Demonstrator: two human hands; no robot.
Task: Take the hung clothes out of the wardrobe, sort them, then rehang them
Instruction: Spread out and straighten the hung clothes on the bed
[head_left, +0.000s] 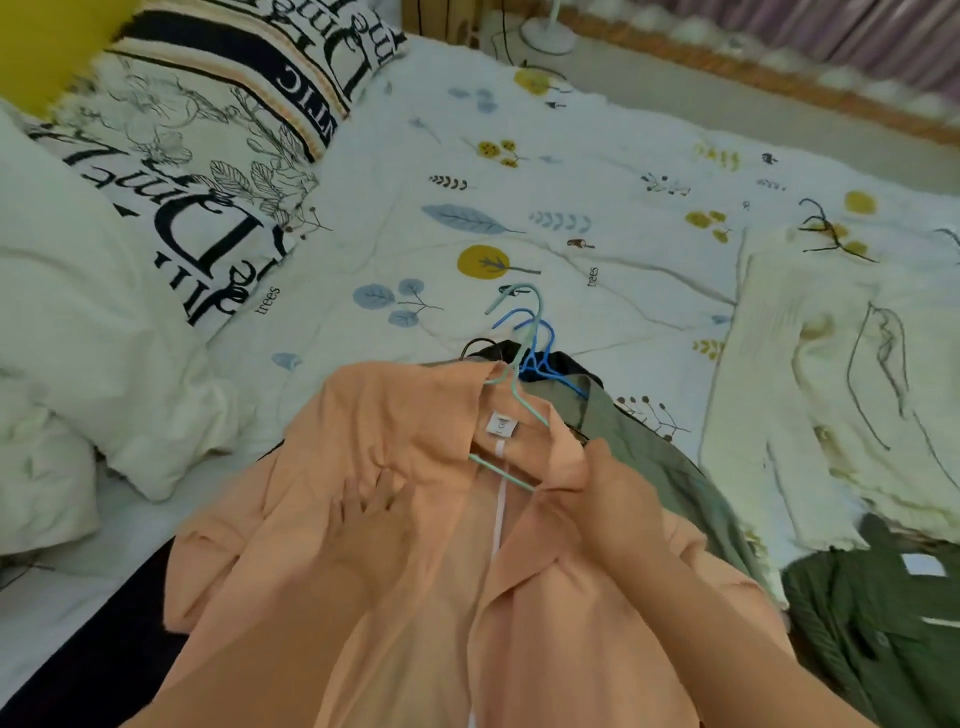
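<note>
An orange shirt (395, 415) lies open-fronted on the bed, on a mint-green hanger (524, 332) whose hook points away from me. My left hand (371, 514) rests flat on the shirt's left shoulder, fingers spread. My right hand (618, 499) grips the shirt's right collar edge by the hanger's arm. Under the shirt lie an olive-green garment (639, 441) and a dark one (571, 364), with blue hangers (540, 348) poking out.
A cream knitted garment (831, 395) lies spread on the right, with a dark green ribbed one (883, 634) below it. Patterned pillows (208, 130) and a white duvet (78, 312) fill the left. The leaf-print bedsheet (493, 182) stretches beyond. A fan base (548, 31) stands on the floor.
</note>
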